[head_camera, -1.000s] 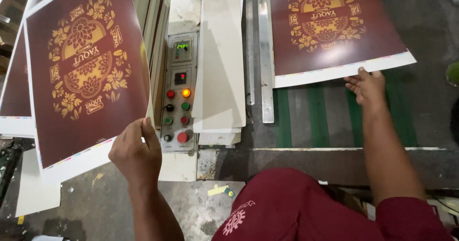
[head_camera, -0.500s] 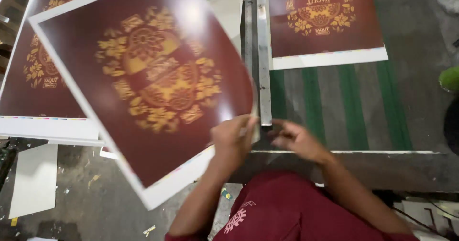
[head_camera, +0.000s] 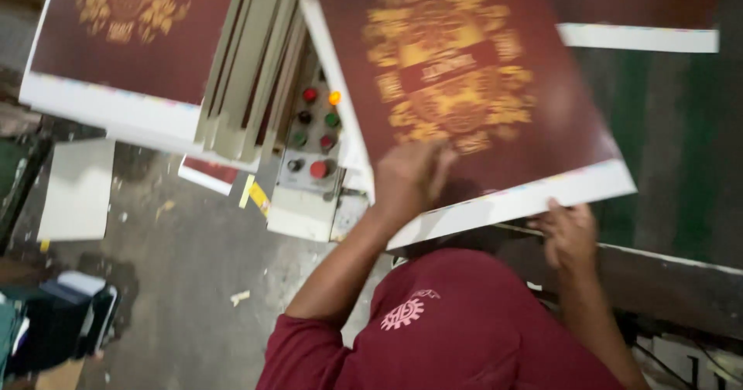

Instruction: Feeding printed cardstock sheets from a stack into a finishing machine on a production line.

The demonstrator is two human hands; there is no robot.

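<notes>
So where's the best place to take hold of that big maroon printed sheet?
Probably by the white margin along the near edge of the maroon printed sheet, coming from the person's side. The sheet is wide and thin, so two spread grips suit it: the left hand lies flat on it near that edge and the right hand sits at the white strip.
</notes>
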